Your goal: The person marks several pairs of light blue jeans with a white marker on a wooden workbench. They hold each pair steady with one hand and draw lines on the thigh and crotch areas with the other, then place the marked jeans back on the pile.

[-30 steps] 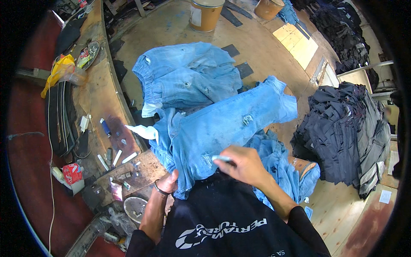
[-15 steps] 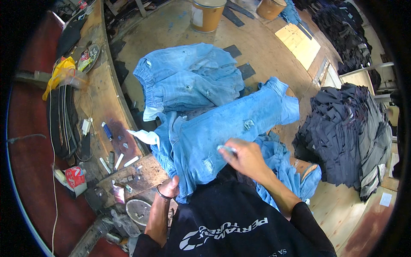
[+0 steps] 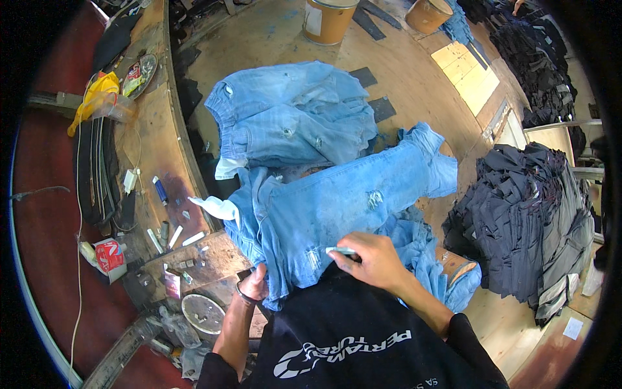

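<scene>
Beside the frayed patch (image 3: pixel 313 260) on blue jeans (image 3: pixel 343 194), right fingers (image 3: pixel 370 246) pinch a pale stick (image 3: pixel 339 250); whether left fingers (image 3: pixel 260 271) grip is unclear.

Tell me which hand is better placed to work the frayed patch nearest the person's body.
Probably the right hand: it holds a small pale piece just beside that frayed patch. The left hand is at the edge of the blue denim garment, farther from the patch.
</scene>
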`<state>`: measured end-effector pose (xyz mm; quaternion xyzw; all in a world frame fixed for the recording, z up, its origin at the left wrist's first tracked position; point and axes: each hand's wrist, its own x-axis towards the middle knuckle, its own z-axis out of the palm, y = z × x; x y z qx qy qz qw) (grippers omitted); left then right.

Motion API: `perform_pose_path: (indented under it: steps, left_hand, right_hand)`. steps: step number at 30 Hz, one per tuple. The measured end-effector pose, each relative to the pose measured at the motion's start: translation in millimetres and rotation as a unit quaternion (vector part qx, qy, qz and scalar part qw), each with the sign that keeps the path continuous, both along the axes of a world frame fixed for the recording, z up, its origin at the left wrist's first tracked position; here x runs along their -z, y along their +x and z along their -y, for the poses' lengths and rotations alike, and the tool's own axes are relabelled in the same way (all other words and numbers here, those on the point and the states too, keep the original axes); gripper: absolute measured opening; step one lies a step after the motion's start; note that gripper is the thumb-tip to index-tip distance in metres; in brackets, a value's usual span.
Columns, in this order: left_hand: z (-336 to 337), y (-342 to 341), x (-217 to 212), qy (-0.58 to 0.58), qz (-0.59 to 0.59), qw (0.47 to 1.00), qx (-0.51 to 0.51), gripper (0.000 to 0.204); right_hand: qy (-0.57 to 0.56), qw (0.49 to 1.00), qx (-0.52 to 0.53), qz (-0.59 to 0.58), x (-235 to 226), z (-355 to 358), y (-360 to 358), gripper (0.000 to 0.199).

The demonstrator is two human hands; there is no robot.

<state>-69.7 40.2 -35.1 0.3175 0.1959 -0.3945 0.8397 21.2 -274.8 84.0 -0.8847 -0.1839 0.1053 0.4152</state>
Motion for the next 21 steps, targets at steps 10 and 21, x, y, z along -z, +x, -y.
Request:
perform_pose_path:
  steps: [10, 21]
  left_hand:
    - [3.8, 5.5, -6.9, 0.017, 0.014, 1.000, 0.018, 0.129]
    - [-0.6, 8.3, -7.2, 0.014, 0.030, 0.999, 0.030, 0.128]
  right_hand:
    - [-0.030, 0.999, -0.011, 0.028, 1.6, -4.0, -8.0, 0.018]
    - [-0.003, 0.999, 0.036, 0.017, 0.4, -12.3, 0.4, 0.018]
